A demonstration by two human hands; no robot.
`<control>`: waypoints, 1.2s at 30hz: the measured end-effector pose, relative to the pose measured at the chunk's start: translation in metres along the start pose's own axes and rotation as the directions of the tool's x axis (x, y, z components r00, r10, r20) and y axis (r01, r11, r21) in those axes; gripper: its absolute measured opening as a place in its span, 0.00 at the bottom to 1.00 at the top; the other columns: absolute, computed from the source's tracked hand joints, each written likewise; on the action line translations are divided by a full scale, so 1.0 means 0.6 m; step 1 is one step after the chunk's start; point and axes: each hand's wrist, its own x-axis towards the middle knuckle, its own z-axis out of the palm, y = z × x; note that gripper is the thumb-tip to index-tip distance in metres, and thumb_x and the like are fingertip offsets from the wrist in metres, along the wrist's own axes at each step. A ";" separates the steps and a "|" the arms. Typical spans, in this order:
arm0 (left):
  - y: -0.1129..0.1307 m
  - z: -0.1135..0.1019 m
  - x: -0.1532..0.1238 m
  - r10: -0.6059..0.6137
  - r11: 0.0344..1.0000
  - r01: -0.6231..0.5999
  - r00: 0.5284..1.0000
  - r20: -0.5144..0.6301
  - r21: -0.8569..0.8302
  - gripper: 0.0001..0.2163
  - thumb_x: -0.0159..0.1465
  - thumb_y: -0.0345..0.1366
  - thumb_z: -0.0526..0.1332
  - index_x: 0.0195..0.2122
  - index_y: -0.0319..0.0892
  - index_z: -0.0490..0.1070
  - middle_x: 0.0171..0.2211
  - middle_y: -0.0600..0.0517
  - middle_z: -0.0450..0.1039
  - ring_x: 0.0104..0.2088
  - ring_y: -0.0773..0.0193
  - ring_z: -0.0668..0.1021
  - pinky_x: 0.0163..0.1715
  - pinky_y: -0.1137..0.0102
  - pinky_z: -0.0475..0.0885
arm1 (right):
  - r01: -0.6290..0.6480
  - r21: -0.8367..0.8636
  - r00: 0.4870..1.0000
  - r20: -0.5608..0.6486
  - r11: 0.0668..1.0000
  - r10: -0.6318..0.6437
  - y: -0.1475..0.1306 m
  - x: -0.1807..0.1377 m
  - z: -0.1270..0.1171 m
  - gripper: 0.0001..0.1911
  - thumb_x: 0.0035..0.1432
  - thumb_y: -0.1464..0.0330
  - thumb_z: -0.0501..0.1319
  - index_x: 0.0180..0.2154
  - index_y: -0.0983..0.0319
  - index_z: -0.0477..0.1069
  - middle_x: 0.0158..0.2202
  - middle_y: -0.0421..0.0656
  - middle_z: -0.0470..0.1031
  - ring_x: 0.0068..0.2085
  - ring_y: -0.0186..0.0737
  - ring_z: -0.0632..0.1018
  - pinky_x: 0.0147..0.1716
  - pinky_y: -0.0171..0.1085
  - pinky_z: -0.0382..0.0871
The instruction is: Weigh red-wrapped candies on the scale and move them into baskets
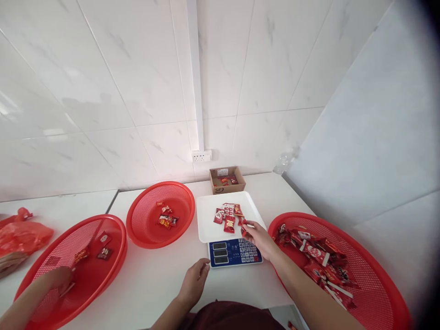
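A blue digital scale [234, 252] with a white weighing tray [209, 220] stands on the white table. Several red wrapped candies [228, 217] lie on the tray. My right hand [258, 239] hovers at the tray's near right corner, its fingers pinched on one red candy [243, 226]. My left hand [194, 280] rests on the table just left of the scale, fingers loosely bent and holding nothing. To my right, a red mesh basket [380, 300] holds a pile of red candy packets [321, 257].
Left of the scale, a middle red basket [144, 231] holds a few candies. Another person's hand [53, 280] reaches into the far-left red basket [103, 279]. A cardboard box [227, 180] sits by the tiled wall, and a red plastic bag [21, 234] lies at far left.
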 end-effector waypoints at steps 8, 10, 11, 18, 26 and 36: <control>-0.001 -0.003 -0.009 -0.003 1.000 0.003 1.000 -0.006 0.018 0.16 0.63 0.44 0.47 0.44 0.43 0.67 0.33 0.51 0.74 0.35 0.63 0.74 0.38 0.70 0.67 | 0.131 -0.381 0.987 -0.039 0.915 -0.157 -0.004 0.008 -0.020 0.17 0.53 0.60 0.57 0.44 0.59 0.67 0.43 0.47 0.76 0.43 0.43 0.77 0.42 0.42 0.72; -0.001 -0.003 -0.008 -0.002 1.000 0.002 1.000 -0.003 0.010 0.16 0.63 0.44 0.47 0.44 0.43 0.67 0.33 0.51 0.74 0.35 0.63 0.74 0.38 0.70 0.67 | 0.232 -0.630 0.957 0.011 0.741 -0.291 0.016 0.000 -0.047 0.16 0.54 0.60 0.54 0.43 0.59 0.69 0.43 0.47 0.76 0.45 0.45 0.76 0.44 0.44 0.70; -0.001 -0.004 -0.007 -0.003 1.000 0.003 1.000 -0.002 0.008 0.16 0.63 0.44 0.47 0.44 0.44 0.67 0.33 0.51 0.74 0.35 0.63 0.74 0.38 0.70 0.67 | 0.278 -0.728 0.931 0.042 0.627 -0.364 0.029 -0.004 -0.063 0.16 0.55 0.61 0.53 0.42 0.59 0.70 0.43 0.47 0.76 0.46 0.46 0.75 0.46 0.45 0.68; 0.002 -0.001 0.002 0.017 0.999 -0.018 1.000 0.024 0.036 0.16 0.63 0.44 0.47 0.44 0.43 0.68 0.31 0.52 0.73 0.32 0.63 0.73 0.36 0.70 0.67 | 0.301 -0.951 0.824 0.220 0.074 -0.523 0.123 -0.037 -0.134 0.20 0.53 0.70 0.50 0.47 0.63 0.70 0.57 0.52 0.65 0.58 0.52 0.63 0.56 0.50 0.57; 0.000 0.003 -0.002 0.017 0.999 -0.019 0.999 0.040 0.049 0.16 0.63 0.43 0.47 0.44 0.42 0.68 0.31 0.52 0.73 0.32 0.65 0.73 0.35 0.70 0.67 | 0.302 -0.951 0.851 0.233 0.074 -0.470 0.148 -0.048 -0.127 0.22 0.56 0.70 0.48 0.50 0.67 0.68 0.64 0.53 0.49 0.63 0.51 0.53 0.58 0.50 0.55; -0.002 -0.003 -0.003 0.003 0.999 -0.004 1.000 0.023 0.054 0.16 0.63 0.44 0.47 0.44 0.43 0.68 0.31 0.52 0.73 0.33 0.64 0.73 0.36 0.70 0.67 | 0.252 -0.965 0.807 0.250 -0.071 -0.535 0.116 -0.032 -0.083 0.21 0.59 0.65 0.47 0.52 0.59 0.67 0.59 0.49 0.62 0.63 0.53 0.54 0.57 0.57 0.50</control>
